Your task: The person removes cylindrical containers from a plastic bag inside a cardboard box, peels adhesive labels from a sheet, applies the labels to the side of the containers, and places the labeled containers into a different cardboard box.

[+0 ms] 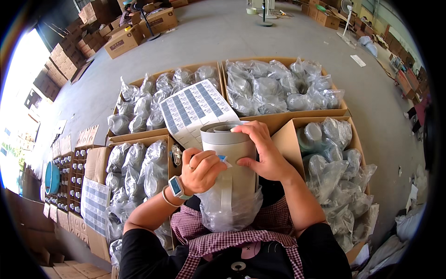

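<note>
A cream tumbler (244, 153) with a grey lid (228, 138) and a side handle (227, 190) stands upright in front of my apron. A clear plastic bag (230, 214) is gathered around its lower part. My right hand (266, 151) grips the tumbler from the side, fingertips on the lid's rim and thumb on the wall. In the fingertips of my left hand (204, 171) is a small blue-and-white sticker (224, 160), close against the tumbler's wall; whether it touches the wall I cannot tell. Just behind the tumbler lies a printed sticker sheet (198, 108).
Cardboard boxes of plastic-wrapped cups surround me: back left (141, 104), back right (271, 87), left (134, 171) and right (334, 174). Another printed sheet (95, 204) and a blue basin (52, 177) lie farther left. A person (126, 15) is at the far left.
</note>
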Motion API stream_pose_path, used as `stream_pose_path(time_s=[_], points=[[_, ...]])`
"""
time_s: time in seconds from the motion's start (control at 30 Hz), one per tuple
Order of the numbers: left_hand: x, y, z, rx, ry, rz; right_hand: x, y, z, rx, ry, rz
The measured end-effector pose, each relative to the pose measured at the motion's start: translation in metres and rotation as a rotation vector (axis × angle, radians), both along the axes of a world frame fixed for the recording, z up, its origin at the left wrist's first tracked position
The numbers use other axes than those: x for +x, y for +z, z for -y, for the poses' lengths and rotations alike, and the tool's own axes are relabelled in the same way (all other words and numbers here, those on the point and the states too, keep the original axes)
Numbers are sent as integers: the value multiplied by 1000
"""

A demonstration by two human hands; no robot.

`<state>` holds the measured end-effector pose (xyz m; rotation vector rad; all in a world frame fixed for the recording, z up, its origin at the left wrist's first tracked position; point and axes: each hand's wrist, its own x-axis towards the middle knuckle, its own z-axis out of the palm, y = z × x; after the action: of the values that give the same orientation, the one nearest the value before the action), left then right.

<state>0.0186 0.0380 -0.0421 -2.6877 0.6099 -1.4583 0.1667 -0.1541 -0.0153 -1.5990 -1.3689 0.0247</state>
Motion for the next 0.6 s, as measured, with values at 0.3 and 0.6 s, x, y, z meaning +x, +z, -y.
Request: stream_pose_path(time_s=[0.3, 0.6], points=[[1, 5, -1, -206, -10, -6, -7, 7, 0, -8, -4, 10], [4, 28, -31, -969, -213, -203, -2, 1, 4, -18, -50, -4]])
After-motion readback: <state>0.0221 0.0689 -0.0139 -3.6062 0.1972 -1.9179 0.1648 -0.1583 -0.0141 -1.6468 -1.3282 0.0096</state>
